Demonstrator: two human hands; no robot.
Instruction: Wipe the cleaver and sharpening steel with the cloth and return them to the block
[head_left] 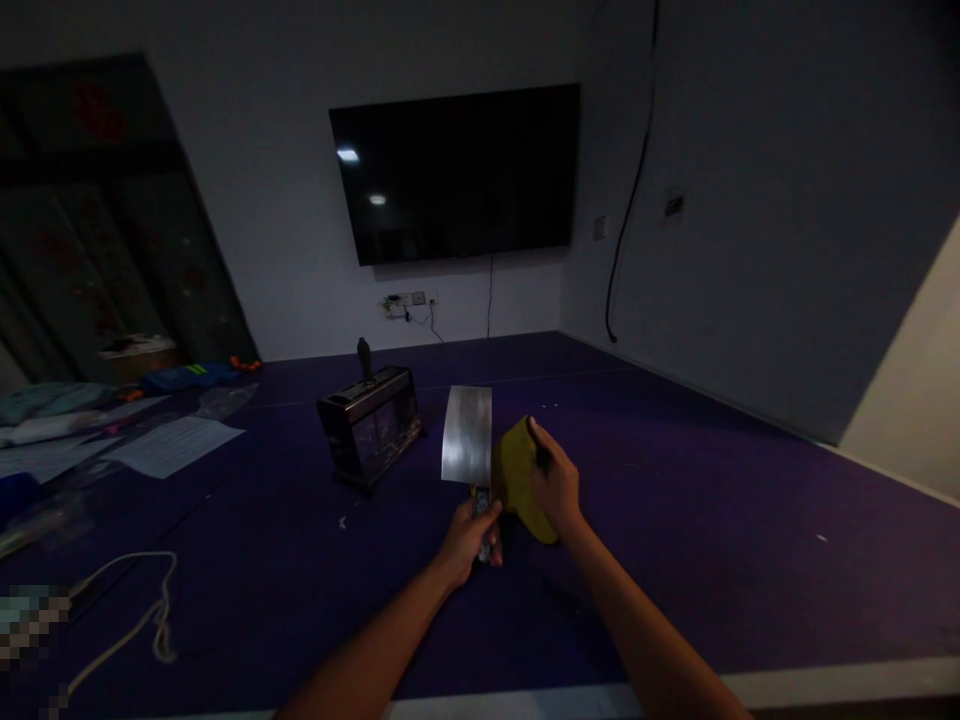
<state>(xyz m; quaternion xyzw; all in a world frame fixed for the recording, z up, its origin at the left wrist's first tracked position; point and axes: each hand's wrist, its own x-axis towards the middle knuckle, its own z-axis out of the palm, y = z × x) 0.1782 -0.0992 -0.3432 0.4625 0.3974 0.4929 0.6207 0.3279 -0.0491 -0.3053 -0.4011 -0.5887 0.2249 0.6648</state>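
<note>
My left hand (469, 540) is wrapped round the handle of a cleaver (467, 435), whose broad, shiny blade points up and away from me. Close beside the blade, on its right, my right hand (556, 480) grips a yellow cloth (517, 475) that hangs down below the fingers. Whether the cloth touches the blade I cannot tell. Beyond my left hand, a dark knife block (371, 425) stands upright on the purple surface (675, 520), with one black handle (364, 357) sticking out of its top.
Papers (176, 445) and clear plastic wrapping lie at the left. A pale cord (163, 610) loops at the lower left. A large dark television (461, 175) hangs on the far wall above several sockets (417, 298). A black cable (634, 200) runs down the right wall.
</note>
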